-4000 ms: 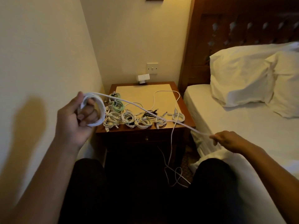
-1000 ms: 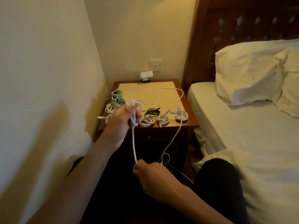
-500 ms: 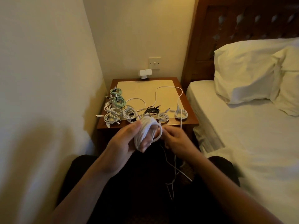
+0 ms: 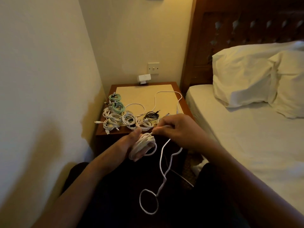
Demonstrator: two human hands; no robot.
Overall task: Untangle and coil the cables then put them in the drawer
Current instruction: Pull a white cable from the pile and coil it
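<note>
White charging cable (image 4: 144, 146) is wound in several loops round the left hand (image 4: 127, 143), whose grip is clamped on the bundle with the thumb at its top. The right hand (image 4: 178, 129) is just beside it, its grip pinched together on the same cable where the strand leaves the bundle. From there the free tail drops in loose waves between the person's dark-clothed knees and ends in one open loop low in the view. Both hands are in the air in front of the near edge of the wooden bedside worktop (image 4: 144, 94), not touching it.

On the worktop's left and front lie two mint-green coiled cables (image 4: 116, 102), a cluster of white coiled cables (image 4: 113, 122) and a small black cable (image 4: 152, 115). A loose white cable (image 4: 164, 92) arcs over the pale top panel toward the right edge. At the back stands a white plug adapter (image 4: 144, 78), below a white wall switch (image 4: 153, 68). To the right are a white-sheeted bed (image 4: 246, 142), two white pillows (image 4: 241, 76) and a dark wooden headboard (image 4: 238, 25). The stand's front is too dark to make out a drawer.
</note>
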